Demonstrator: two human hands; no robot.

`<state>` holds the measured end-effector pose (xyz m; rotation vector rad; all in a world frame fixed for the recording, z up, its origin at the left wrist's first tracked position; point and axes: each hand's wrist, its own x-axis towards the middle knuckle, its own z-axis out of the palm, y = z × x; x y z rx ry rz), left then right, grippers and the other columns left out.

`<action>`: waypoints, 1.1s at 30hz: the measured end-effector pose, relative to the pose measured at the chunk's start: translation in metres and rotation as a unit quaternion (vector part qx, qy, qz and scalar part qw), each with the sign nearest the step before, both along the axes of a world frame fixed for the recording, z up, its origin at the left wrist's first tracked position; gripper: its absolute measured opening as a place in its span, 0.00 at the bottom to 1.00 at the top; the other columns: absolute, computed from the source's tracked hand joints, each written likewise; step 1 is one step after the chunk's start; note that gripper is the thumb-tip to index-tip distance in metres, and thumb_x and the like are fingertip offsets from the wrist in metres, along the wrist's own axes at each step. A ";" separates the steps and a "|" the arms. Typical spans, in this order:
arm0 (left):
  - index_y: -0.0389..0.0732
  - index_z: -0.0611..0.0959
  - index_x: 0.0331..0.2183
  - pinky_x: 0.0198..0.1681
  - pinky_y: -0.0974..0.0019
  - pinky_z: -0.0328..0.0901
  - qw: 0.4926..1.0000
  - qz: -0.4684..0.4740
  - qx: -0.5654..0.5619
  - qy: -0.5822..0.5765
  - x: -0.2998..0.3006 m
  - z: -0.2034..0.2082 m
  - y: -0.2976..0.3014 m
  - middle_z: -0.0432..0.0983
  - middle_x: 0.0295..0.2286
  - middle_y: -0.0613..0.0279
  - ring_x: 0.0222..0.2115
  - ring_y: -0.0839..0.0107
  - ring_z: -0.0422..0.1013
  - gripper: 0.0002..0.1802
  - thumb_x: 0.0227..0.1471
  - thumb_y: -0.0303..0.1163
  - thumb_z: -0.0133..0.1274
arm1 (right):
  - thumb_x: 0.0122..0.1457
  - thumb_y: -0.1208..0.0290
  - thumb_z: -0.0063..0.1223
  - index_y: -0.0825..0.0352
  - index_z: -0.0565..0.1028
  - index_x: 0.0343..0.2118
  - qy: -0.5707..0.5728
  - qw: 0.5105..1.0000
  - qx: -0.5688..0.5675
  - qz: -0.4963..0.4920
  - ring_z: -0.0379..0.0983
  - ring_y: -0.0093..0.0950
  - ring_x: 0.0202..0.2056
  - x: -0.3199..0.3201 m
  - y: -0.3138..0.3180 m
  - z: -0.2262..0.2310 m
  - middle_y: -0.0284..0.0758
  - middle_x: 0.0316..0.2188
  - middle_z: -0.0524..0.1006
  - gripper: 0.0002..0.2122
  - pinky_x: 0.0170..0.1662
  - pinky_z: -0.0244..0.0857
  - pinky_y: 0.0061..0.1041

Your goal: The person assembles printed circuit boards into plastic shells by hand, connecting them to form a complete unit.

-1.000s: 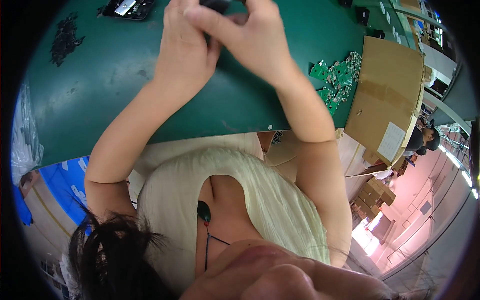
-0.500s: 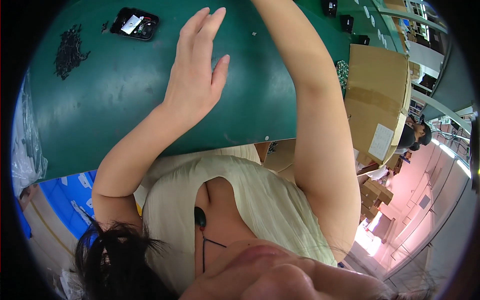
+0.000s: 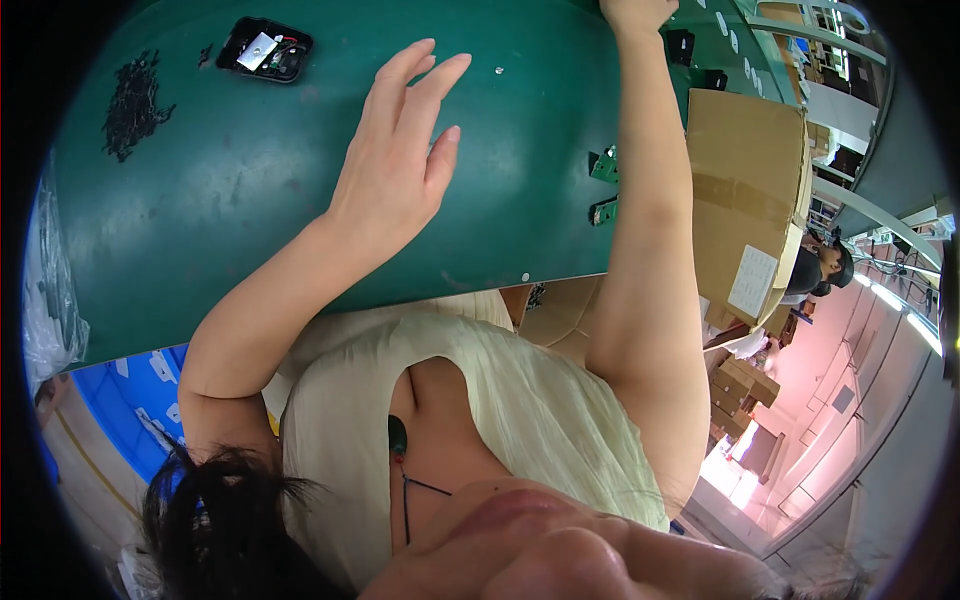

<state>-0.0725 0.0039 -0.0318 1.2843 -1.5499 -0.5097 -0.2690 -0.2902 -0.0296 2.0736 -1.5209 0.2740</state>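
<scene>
My left hand (image 3: 395, 150) hovers over the green tabletop (image 3: 500, 200), fingers stretched out and holding nothing. The nearest thing to its left is an uncovered black plastic housing (image 3: 290, 68) with a silver plate, a small board and thin wires inside. Farther left lies a pile of small black parts (image 3: 135, 105). At the upper edge, my right hand (image 3: 640, 14) is partly cut off, so its grip is hidden. Close to that hand stands a black case (image 3: 680, 47), with another black case (image 3: 715, 79) nearby. Two green circuit boards (image 3: 604, 166) lie beside my right forearm.
A large cardboard box (image 3: 745, 150) stands along the right side. Clear plastic wrap (image 3: 55, 300) hangs at the left edge, above a blue bin (image 3: 125, 400). White oval pieces (image 3: 734, 41) lie at the far right. Another person (image 3: 822, 265) is in the background.
My right arm has swung to the right, bringing the hand partly into view and uncovering the two circuit boards. My left hand has shifted slightly nearer, its fingers still apart.
</scene>
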 end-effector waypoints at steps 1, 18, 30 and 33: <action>0.40 0.66 0.53 0.46 0.60 0.65 1.000 0.003 0.001 -0.003 0.000 -0.002 0.000 0.55 0.52 0.48 0.48 0.53 0.63 0.28 0.48 0.19 0.49 | 0.51 0.56 0.56 0.65 0.70 0.47 0.060 0.990 -0.113 0.061 0.70 0.38 0.42 0.012 0.004 0.002 0.41 0.42 0.72 0.23 0.40 0.66 0.38; 0.38 0.61 0.56 0.40 0.69 0.65 0.992 0.077 0.055 0.081 0.019 0.003 -0.010 0.66 0.46 0.52 0.43 0.68 0.68 0.31 0.53 0.31 0.53 | 0.48 0.76 0.49 0.62 0.74 0.38 -0.134 0.857 0.201 0.455 0.71 0.35 0.29 0.082 0.176 0.057 0.33 0.27 0.76 0.12 0.33 0.66 0.30; 0.34 0.67 0.50 0.36 0.71 0.66 0.838 -0.082 0.340 0.419 0.025 0.012 -0.013 0.75 0.33 0.55 0.29 0.73 0.72 0.23 0.51 0.24 0.48 | 0.46 0.68 0.61 0.61 0.74 0.39 -0.190 0.967 0.063 0.156 0.70 0.35 0.37 -0.033 0.226 0.026 0.34 0.34 0.73 0.16 0.36 0.67 0.32; 0.35 0.70 0.48 0.34 0.73 0.64 0.836 -0.028 0.339 0.430 0.017 0.024 -0.010 0.76 0.32 0.57 0.27 0.76 0.70 0.22 0.51 0.29 0.52 | 0.45 0.71 0.61 0.58 0.74 0.42 -0.068 0.978 0.197 -0.001 0.70 0.34 0.39 -0.080 0.249 0.044 0.32 0.38 0.73 0.18 0.38 0.68 0.31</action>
